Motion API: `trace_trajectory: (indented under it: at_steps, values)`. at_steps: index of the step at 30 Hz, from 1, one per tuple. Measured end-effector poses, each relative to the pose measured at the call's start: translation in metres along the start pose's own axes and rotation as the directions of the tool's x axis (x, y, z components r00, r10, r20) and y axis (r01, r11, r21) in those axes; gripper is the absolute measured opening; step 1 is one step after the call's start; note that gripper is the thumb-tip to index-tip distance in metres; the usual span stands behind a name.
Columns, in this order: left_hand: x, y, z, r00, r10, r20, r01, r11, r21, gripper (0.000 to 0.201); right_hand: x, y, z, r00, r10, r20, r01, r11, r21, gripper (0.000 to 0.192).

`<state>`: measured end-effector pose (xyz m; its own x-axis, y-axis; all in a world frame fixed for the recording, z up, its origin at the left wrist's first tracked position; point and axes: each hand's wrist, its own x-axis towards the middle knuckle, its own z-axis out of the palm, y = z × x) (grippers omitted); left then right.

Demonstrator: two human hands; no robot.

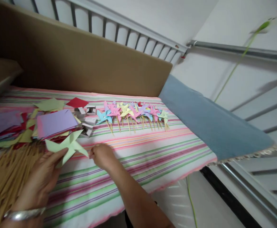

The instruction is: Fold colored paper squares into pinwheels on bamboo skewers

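Green paper pinwheel (67, 147) lies at the striped bed (152, 158) edge | my left hand (42, 177) half open, fingers under it | my right hand (102, 155) curled, pinching one tip | I keep folds flat, near sticks (8, 174).

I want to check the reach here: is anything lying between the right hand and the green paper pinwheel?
Nothing visible. The right hand sits beside a tip of the green paper pinwheel, which the left hand holds.
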<state>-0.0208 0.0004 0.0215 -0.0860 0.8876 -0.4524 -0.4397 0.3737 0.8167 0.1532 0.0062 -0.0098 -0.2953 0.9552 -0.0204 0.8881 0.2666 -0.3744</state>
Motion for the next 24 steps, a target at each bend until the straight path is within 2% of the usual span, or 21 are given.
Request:
trace_trajectory:
  at_steps: [3,6,9,12,18,24]
  values:
    - [0.001,-0.005,-0.005,0.993,0.115,-0.005,-0.115,0.992,-0.061,0.016,-0.002,0.005,-0.006,0.998,0.036,-0.043,-0.035,0.998,0.045,0.023]
    - [0.001,-0.006,-0.009,0.991,0.126,-0.031,-0.129,0.988,-0.082,0.024,-0.009,0.01,-0.009,0.986,0.121,-0.116,-0.097,0.976,0.196,0.021]
    - [-0.001,-0.002,-0.01,0.988,0.149,-0.045,-0.153,0.984,-0.095,0.025,-0.017,0.008,-0.008,0.996,0.03,-0.086,-0.004,0.956,0.295,0.018]
    - [-0.002,0.0,-0.01,0.984,0.171,-0.056,-0.177,0.977,-0.123,0.026,-0.023,0.002,-0.002,0.997,-0.028,-0.071,0.046,0.966,0.255,0.018]
    - [0.001,-0.003,-0.01,0.985,0.158,-0.066,-0.165,0.98,-0.114,0.029,-0.014,-0.003,0.007,0.999,0.004,-0.045,0.001,0.995,0.101,0.019]
    - [0.003,-0.004,-0.006,0.987,0.147,-0.062,-0.153,0.981,-0.117,0.027,-0.003,-0.005,0.008,0.999,0.044,-0.03,-0.041,0.995,0.086,0.014]
